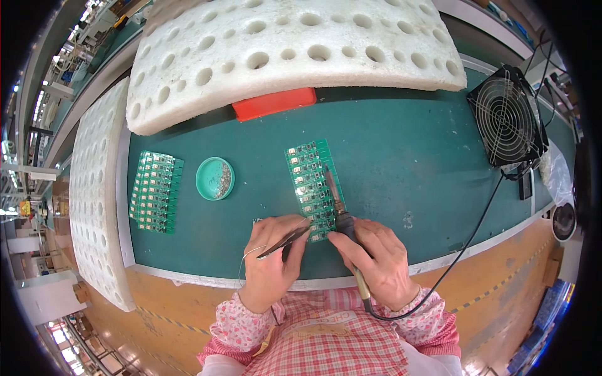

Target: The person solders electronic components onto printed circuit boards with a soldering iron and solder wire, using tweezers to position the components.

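Note:
A green circuit board panel (309,182) with rows of small parts lies on the green bench in front of me. My right hand (380,259) is closed round a soldering iron (344,223), whose metal tip rests over or just above the panel's right side. Dark tweezers (280,245) are in my left hand (271,258), fingers closed, beside the panel's lower left edge. A thin pale wire (243,263) loops by the left hand; whether the fingers grip it is hard to tell.
Left of the panel are a round teal dish (215,178) of tiny metal parts and a stack of similar boards (155,192). White foam trays with holes (295,47) stand at the back and left, a red bin (274,104) beneath. A black fan (506,117) is at right; the iron's cord (458,254) curves there.

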{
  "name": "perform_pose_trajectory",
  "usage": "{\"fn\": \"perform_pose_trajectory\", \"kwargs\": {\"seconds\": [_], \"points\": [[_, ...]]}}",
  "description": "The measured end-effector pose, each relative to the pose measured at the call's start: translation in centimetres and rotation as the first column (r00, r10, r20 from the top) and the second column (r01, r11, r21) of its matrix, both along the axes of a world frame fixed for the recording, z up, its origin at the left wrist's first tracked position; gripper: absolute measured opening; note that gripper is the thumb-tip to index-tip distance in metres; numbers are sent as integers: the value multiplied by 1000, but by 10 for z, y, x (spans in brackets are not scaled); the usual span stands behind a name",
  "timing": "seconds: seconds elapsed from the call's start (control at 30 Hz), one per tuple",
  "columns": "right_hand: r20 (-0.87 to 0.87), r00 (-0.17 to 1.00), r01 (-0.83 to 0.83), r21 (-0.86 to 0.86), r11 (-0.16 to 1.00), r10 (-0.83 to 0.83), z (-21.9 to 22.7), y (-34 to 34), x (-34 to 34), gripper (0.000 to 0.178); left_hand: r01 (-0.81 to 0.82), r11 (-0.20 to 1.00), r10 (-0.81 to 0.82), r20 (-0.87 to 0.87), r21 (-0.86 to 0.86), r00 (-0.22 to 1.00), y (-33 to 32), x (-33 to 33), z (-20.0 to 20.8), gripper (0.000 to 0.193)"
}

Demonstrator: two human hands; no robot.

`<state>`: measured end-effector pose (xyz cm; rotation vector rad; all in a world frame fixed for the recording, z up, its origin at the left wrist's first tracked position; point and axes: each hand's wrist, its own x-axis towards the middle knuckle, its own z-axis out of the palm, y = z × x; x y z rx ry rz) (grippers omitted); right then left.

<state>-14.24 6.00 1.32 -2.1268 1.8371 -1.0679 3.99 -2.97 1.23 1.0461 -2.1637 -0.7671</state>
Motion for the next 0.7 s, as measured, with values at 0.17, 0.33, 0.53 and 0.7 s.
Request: {"fn": "perform_pose_trajectory", "kwargs": {"seconds": [0.17,0.33,0.53,0.7], "points": [[-124,992,-11,75,997,20,2,-10,3,44,-98,993,101,-45,58,994,-3,17,7,22],[-95,995,19,17,1000,-18,0,-19,3,46,-152,988,153,46,-23,987,-5,38,5,18],[30,998,55,-97,994,-52,0,-11,0,44,-125,989,129,54,-85,990,-4,40,-1,18],[78,996,59,-124,991,-50,0,-11,1,38,-129,987,136,76,-100,988,-4,39,-2,20]]}}
